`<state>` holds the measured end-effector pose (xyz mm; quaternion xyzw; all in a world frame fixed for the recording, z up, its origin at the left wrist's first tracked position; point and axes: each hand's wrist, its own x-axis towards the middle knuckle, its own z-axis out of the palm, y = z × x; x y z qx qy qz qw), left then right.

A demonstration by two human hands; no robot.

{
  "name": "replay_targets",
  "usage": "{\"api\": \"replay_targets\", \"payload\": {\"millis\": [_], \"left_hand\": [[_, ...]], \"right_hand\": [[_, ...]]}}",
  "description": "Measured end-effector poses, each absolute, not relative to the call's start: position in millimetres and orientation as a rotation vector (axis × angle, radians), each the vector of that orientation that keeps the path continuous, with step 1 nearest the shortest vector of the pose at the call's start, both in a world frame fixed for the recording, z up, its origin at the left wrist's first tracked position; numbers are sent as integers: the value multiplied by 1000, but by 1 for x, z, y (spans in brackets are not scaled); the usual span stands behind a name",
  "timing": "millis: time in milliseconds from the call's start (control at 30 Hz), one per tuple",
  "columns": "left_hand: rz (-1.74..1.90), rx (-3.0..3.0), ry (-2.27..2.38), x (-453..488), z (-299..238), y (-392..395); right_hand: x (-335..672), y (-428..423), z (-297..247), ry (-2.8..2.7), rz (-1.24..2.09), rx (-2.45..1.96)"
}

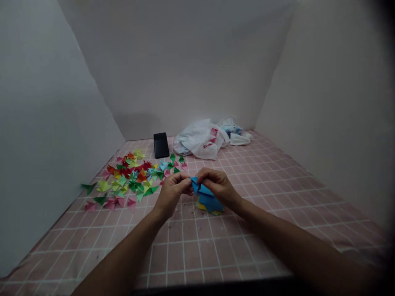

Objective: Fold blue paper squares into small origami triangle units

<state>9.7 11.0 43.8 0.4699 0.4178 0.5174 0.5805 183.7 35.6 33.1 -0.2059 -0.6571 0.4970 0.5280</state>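
A small piece of folded blue paper (195, 185) is held up between my two hands. The fingers of my left hand (176, 188) pinch its left side, with the thumb along the top. My right hand (217, 185) grips its right side between thumb and bent fingers. Below my right hand lies a stack of paper sheets (210, 203), blue on top with yellow edges showing underneath; the hand hides part of it. Left of my hands spreads a pile of small folded paper pieces (134, 185) in red, orange, yellow, green, pink and light blue.
A black phone (161, 145) lies beyond the folded pieces. Crumpled white plastic bags (202, 139) with red print sit at the back, beside a blue-and-white packet (232, 128). The pink checked tablecloth (268, 242) runs between pale walls (327, 102) at left, back and right.
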Motion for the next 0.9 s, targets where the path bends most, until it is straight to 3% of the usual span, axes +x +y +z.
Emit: {"api": "replay_targets", "payload": {"millis": [900], "left_hand": [[1221,1073,945,13,45,8]], "right_hand": [[194,37,33,-1850,969,-451]]}}
